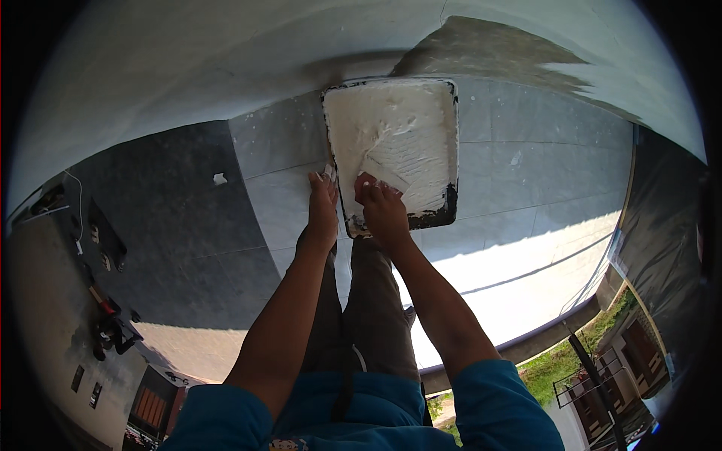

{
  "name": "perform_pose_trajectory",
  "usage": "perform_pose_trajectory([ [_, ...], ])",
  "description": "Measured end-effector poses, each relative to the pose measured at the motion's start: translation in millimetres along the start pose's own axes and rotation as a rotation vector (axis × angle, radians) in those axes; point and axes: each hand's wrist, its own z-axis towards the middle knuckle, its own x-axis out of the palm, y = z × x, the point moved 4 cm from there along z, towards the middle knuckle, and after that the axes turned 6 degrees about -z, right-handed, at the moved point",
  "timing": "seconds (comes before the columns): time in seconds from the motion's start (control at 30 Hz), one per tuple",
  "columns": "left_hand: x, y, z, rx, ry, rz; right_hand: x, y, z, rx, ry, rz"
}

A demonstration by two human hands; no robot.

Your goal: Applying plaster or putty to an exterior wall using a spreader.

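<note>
A rectangular black tray (452,201) with rounded corners sat at the upper centre of the frame, filled with thick, creamy white paste (398,113), lumpy near the top and combed into fine ridges lower down. The right hand (385,207) gripped a flat, paste-smeared scraper (387,174) in it. The left hand (323,203) was at the tray's left edge, its fingertips whitish; whether it held anything, I couldn't tell. Smooth grey tiles (519,177) lay beneath.
</note>
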Motion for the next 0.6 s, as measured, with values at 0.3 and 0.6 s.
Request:
perform_pose_trajectory([
  [0.3, -5, 2, -2, 0.09, -0.038, -0.049, -32, -104, 27, 0.664, 0.211, 0.655],
  [0.6, -2, 1, -10, 0.135, -0.015, -0.066, 0, -89, 39, 0.703, 0.256, 0.86],
])
